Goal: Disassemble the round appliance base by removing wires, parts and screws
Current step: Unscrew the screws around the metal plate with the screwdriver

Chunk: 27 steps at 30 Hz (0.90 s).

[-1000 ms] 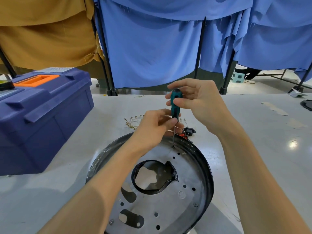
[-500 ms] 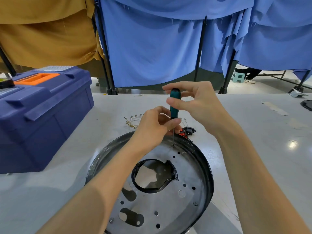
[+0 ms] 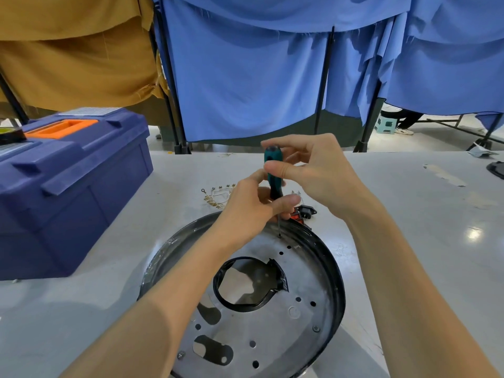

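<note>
At the far edge of the round appliance base (image 3: pixel 308 271), flat on the grey table (image 3: pixel 81 309) with the blue toolbox (image 3: pixel 68 186) to its left, holds a teal screwdriver (image 3: pixel 274 181) upright on a screw (image 3: pixel 280 236), left hand (image 3: pixel 245 211) pinching the lower handle, right hand (image 3: pixel 319 173) gripping the top; risks slipping and gouging the plate if tilted.

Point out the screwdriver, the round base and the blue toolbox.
screwdriver (image 3: pixel 274 184), head view, lower half of its teal handle.
round base (image 3: pixel 308 274), head view, bare metal plate right of the central hole.
blue toolbox (image 3: pixel 114 186), head view, side wall facing the base.
</note>
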Tool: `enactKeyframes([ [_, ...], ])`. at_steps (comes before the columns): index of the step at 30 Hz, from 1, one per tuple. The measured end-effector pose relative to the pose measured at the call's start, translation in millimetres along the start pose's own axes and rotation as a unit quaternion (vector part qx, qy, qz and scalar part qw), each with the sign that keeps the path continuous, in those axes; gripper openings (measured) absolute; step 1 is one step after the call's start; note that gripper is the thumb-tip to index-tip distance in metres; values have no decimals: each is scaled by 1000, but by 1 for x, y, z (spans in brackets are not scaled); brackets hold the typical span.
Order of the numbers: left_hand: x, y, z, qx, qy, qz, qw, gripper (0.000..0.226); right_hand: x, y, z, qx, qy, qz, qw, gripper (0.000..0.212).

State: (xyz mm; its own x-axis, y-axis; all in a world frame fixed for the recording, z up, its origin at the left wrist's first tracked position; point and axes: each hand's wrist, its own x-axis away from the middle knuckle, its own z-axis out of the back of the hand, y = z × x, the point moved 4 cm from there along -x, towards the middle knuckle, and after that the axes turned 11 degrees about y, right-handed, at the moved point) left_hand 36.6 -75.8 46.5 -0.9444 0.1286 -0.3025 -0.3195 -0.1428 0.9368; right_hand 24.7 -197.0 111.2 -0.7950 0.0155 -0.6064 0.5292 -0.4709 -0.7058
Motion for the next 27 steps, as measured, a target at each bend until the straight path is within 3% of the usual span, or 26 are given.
enactKeyframes([
  [5,-2,0,2,4,-2,1,1000,13,-1,2,4,-36,-5,-22,999,28],
  [8,0,-1,2,2,11,13,1000,17,0,-2,3,-4,-7,2,1000,17],
  [11,1,-1,2,0,21,17,1000,26,0,-1,4,22,22,11,999,20],
  [15,1,0,0,-5,-7,9,1000,11,-2,2,8,9,37,-7,999,30],
  [18,0,-2,0,-18,10,4,1000,10,-1,0,4,-1,13,-3,1000,24],
  [21,0,-2,1,-19,29,10,999,28,-1,-1,1,27,12,17,999,17],
  [24,-2,-1,3,-8,23,-1,1000,9,-2,1,5,21,42,7,999,26],
  [27,-2,-1,1,12,9,3,1000,11,-2,4,9,-32,20,-20,999,30],
])
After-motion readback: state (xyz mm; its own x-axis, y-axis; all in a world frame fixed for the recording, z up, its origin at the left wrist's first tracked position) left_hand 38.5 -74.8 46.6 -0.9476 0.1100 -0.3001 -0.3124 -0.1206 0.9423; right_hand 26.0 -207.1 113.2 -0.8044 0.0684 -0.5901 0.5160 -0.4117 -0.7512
